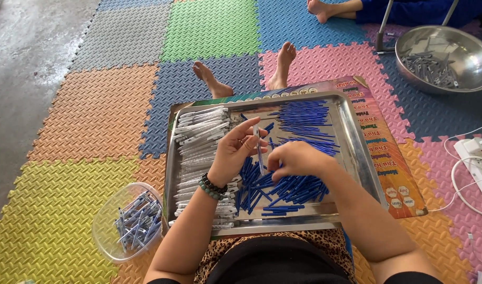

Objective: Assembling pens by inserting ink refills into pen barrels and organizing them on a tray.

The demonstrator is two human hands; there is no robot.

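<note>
My left hand (235,150), with a bead bracelet at the wrist, holds a clear pen barrel (259,144) upright over a steel tray (356,152) on my lap. My right hand (292,159) rests curled beside it, fingertips at the barrel's lower end, above a heap of short blue pen parts (288,189). Thin blue refills (304,120) lie at the tray's far right. Clear pen barrels (201,142) are stacked along the tray's left side.
A clear plastic tub (129,221) with assembled pens stands on the foam mats at my left. A steel bowl (443,58) of grey parts sits far right, near another person's feet (320,8). A white power strip (477,163) with cables lies right.
</note>
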